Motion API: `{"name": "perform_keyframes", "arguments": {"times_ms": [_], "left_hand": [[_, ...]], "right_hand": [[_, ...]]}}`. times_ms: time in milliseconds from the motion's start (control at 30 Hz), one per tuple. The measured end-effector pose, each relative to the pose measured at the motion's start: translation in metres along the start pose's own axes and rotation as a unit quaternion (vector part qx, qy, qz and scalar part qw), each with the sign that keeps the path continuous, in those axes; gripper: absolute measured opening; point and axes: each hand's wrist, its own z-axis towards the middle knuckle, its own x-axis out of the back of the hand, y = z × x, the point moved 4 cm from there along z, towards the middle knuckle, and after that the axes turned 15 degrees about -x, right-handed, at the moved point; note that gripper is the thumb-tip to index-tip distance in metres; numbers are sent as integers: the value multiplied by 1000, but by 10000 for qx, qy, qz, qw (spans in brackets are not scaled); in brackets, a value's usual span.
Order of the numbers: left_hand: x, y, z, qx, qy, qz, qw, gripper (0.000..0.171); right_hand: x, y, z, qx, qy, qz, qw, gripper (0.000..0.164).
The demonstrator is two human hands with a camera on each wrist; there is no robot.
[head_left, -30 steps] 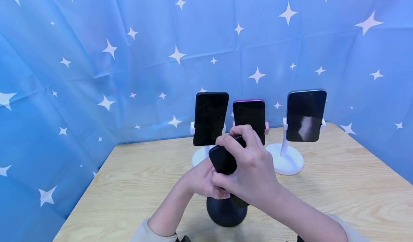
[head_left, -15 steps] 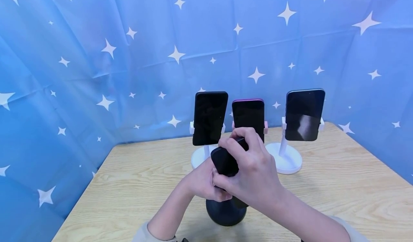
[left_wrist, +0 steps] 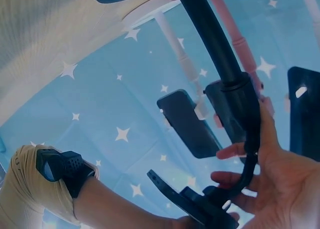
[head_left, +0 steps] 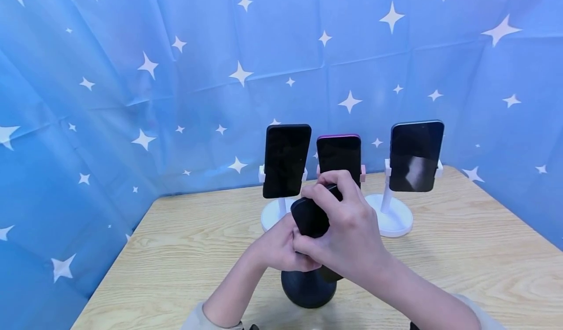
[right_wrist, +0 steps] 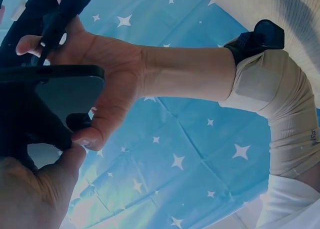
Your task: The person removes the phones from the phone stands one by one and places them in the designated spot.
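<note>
Over the table's front half, my right hand (head_left: 352,227) grips a black smartphone (head_left: 309,217) by its edges, fingers bent over the top and thumb below. In the right wrist view the phone (right_wrist: 67,96) lies against the head of a black phone stand. My left hand (head_left: 281,249) holds the stand's upper part. The left wrist view shows its fingers (left_wrist: 227,178) around the curved neck, with the stand's pole (left_wrist: 212,39) and clamp (left_wrist: 195,204) visible. Its round black base (head_left: 308,291) stands on the table. How the clamp meets the phone is mostly hidden.
Behind my hands stand a black phone (head_left: 287,161) in a white stand, a pink-edged phone (head_left: 338,154) in a pink stand, and another phone (head_left: 416,156) in a white stand (head_left: 393,217). A blue star-printed curtain (head_left: 198,100) hangs behind the wooden table (head_left: 176,252).
Both hands and the held phone have shifted slightly to the right. My grips look the same, and the phones behind stay in place.
</note>
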Motion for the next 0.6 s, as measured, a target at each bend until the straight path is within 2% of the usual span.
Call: {"name": "perform_keyframes", "arguments": {"times_ms": [67, 300, 500, 600], "left_hand": [[0, 1, 1, -82, -54, 89, 9999, 47], [0, -1, 2, -33, -135, -113, 9998, 44], [2, -3, -1, 7, -109, -498, 9987, 46], [3, -4, -3, 139, -39, -607, 9980, 46]], "right_hand": [[0, -1, 0, -41, -12, -22, 10000, 44], [0, 0, 1, -110, -31, -30, 9999, 42], [0, 1, 0, -206, -167, 34, 9996, 43], [1, 0, 0, -132, -175, 49, 9997, 43]]}}
